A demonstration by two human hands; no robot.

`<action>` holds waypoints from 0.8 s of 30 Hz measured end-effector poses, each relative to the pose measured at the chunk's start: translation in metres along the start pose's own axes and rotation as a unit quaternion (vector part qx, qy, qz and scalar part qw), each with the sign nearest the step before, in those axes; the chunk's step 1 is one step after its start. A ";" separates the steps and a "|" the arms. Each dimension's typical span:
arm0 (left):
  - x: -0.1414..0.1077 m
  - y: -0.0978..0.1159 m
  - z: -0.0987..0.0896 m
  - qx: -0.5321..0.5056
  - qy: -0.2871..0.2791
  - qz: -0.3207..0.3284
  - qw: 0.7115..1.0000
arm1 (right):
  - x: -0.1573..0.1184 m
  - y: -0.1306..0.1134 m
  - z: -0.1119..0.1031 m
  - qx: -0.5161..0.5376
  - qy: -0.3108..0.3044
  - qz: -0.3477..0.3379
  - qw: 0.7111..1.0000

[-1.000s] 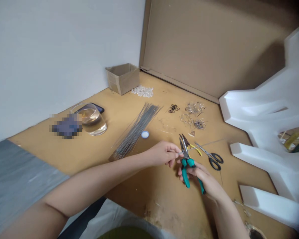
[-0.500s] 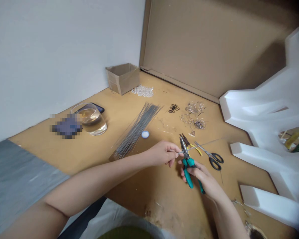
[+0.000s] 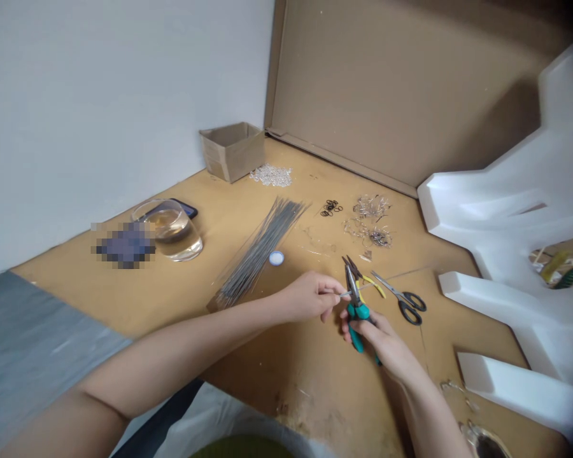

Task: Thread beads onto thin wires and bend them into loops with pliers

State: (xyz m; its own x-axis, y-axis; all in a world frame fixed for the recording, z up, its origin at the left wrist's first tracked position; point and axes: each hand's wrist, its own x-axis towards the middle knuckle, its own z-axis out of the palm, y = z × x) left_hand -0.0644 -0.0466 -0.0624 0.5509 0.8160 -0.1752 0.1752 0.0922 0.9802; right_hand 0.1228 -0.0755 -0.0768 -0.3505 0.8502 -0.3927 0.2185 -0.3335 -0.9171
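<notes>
My left hand (image 3: 318, 296) pinches a thin grey wire (image 3: 401, 274) near one end; the rest of it stretches off to the right. Wrapped in my right hand (image 3: 375, 331) are teal-handled needle-nose pliers (image 3: 358, 312), their jaws pointing up and crossing the wire just beside my left fingertips. Behind them lie yellow-handled pliers (image 3: 373, 285). A pair of black-handled scissors (image 3: 407, 302) rests to the right. Past my left wrist is a bundle of straight grey wires (image 3: 262, 251), with a small white, blue-rimmed disc (image 3: 276, 258) next to it.
At the back stand a small cardboard box (image 3: 233, 152) and a pile of clear pieces (image 3: 271, 175). Black rings (image 3: 332, 207) and tangled wire bits (image 3: 372, 207) lie farther right. A glass of liquid (image 3: 179, 235) is at left, by a phone (image 3: 187, 208). White foam (image 3: 496, 312) borders the right side.
My right hand has closed tighter on the teal pliers, bringing their handles together. The jaws have narrowed at the wire. My left hand stays nearly in place.
</notes>
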 end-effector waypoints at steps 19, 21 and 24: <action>-0.002 -0.006 -0.006 0.085 -0.022 0.043 0.995 | 0.004 0.007 0.012 -0.279 0.146 -0.075 0.946; -0.003 -0.005 -0.008 0.104 -0.029 0.057 0.992 | 0.004 0.006 0.013 -0.301 0.162 -0.088 0.936; -0.004 -0.002 -0.008 0.127 -0.020 0.068 0.989 | 0.004 0.005 0.014 -0.332 0.165 -0.091 0.924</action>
State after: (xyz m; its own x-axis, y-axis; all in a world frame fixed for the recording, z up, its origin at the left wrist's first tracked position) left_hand -0.0737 -0.0456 -0.0631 0.6144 0.7873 -0.0516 0.2937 -0.1675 0.9411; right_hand 0.1094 -0.0797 -0.0837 -0.1642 0.9820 -0.0932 0.7317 0.0579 -0.6791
